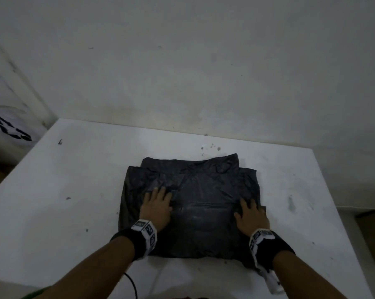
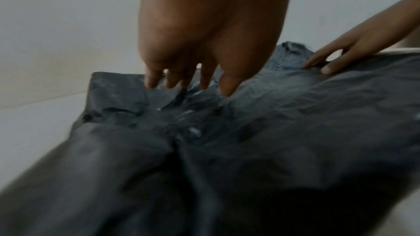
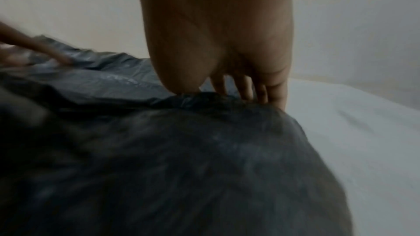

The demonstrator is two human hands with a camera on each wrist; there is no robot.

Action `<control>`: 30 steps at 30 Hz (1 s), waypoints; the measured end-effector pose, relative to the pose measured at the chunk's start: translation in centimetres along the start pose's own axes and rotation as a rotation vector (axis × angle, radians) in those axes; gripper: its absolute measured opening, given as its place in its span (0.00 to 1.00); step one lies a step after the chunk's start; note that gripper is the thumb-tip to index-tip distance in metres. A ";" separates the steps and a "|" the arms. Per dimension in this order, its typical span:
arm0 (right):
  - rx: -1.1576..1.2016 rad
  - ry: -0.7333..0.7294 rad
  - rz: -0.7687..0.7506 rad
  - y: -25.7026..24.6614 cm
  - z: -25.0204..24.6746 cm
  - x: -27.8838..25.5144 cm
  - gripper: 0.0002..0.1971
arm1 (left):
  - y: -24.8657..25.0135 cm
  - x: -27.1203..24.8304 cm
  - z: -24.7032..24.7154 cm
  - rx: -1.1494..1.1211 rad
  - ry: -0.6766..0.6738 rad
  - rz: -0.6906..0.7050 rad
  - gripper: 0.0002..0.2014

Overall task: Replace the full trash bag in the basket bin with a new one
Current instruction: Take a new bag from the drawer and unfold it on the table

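A flat, folded black trash bag (image 1: 203,203) lies on the white table (image 1: 74,190). My left hand (image 1: 157,202) rests on the bag's left part with its fingers spread and straight. In the left wrist view the left fingertips (image 2: 188,83) press into the crinkled bag (image 2: 250,150). My right hand (image 1: 250,211) lies flat on the bag near its right edge. In the right wrist view the right hand's fingers (image 3: 247,89) and thumb touch a raised fold of the bag (image 3: 181,150). No basket bin is in view.
The table stands against a stained white wall (image 1: 182,72). A white object with black markings (image 1: 7,128) sits off the table's left side. A brown box (image 1: 374,234) is on the floor at the right. A black cable (image 1: 132,283) hangs at the table's near edge.
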State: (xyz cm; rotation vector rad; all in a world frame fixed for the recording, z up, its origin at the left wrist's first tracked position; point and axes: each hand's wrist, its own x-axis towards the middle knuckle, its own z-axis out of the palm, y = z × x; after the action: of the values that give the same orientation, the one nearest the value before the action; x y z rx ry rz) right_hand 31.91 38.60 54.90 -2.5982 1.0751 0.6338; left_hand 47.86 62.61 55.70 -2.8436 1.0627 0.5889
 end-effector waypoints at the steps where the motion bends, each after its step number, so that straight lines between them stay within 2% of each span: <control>1: -0.045 -0.005 -0.009 -0.4 0.0 -0.3 0.29 | 1.1 -0.1 0.0 -0.073 0.022 0.082 0.27; 3: -0.096 0.036 -0.063 -1.2 0.1 -0.9 0.15 | 3.0 -0.6 0.3 -0.131 -0.025 0.185 0.26; 4: -0.110 0.038 -0.093 -1.8 -0.3 -1.3 0.13 | 3.6 -0.7 0.5 -0.111 -0.063 0.193 0.27; 6: -0.142 0.044 -0.117 -2.7 -1.3 -2.0 0.18 | 3.9 -0.7 1.0 -0.039 -0.140 0.153 0.32; 9: -0.099 0.160 -0.157 -3.6 -2.8 -1.1 0.20 | 3.1 -0.2 1.4 0.038 -0.243 0.103 0.37; 12: 0.014 0.327 -0.264 -4.1 -3.3 0.8 0.19 | 1.9 0.0 1.5 0.089 -0.283 0.126 0.40; 14: 0.159 0.326 -0.266 -3.9 -3.2 2.3 0.23 | 1.1 0.0 1.7 0.119 -0.288 0.155 0.42; 16: 0.338 0.163 -0.139 -3.4 -3.3 3.5 0.31 | 0.4 0.2 1.8 0.191 -0.256 0.145 0.44; 19: 0.444 -0.071 0.035 -2.3 -2.7 4.7 0.45 | 0.2 0.6 1.1 0.268 -0.186 0.009 0.46; 21: 0.579 -0.171 0.113 -1.9 -2.3 4.7 0.58 | 0.7 0.8 0.2 0.255 -0.114 -0.083 0.42; 22: 0.679 -0.238 0.133 -1.8 -2.1 4.3 0.61 | 1.1 1.0 -0.2 0.206 -0.076 -0.103 0.36; 23: 0.733 -0.295 0.114 -1.9 -1.8 3.9 0.58 | 1.6 1.2 -0.4 0.089 -0.057 -0.123 0.30; 24: 0.746 -0.339 0.065 -2.2 -1.7 3.3 0.47 | 2.3 1.5 -0.7 -0.088 -0.056 -0.148 0.26; 25: 0.729 -0.375 0.016 -2.7 -1.5 2.7 0.34 | 3.2 1.9 -0.7 -0.277 -0.099 -0.184 0.28; 26: 0.719 -0.416 -0.035 -3.1 -1.3 2.0 0.27 | 4.2 2.1 -0.8 -0.448 -0.168 -0.218 0.33; 28: 0.760 -0.521 -0.048 -4.5 -1.0 0.8 0.24 | 6.2 2.2 -1.3 -0.700 -0.237 -0.242 0.39; 30: 0.799 -0.582 -0.058 -5.8 -0.2 0.2 0.22 | 7.9 2.1 -1.3 -0.767 -0.271 -0.239 0.35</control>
State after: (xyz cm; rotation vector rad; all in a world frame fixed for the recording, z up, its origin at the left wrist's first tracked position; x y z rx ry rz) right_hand 36.25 42.37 55.34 -1.6143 0.8188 0.6966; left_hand 44.66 55.05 56.79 -3.2527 0.4995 1.5829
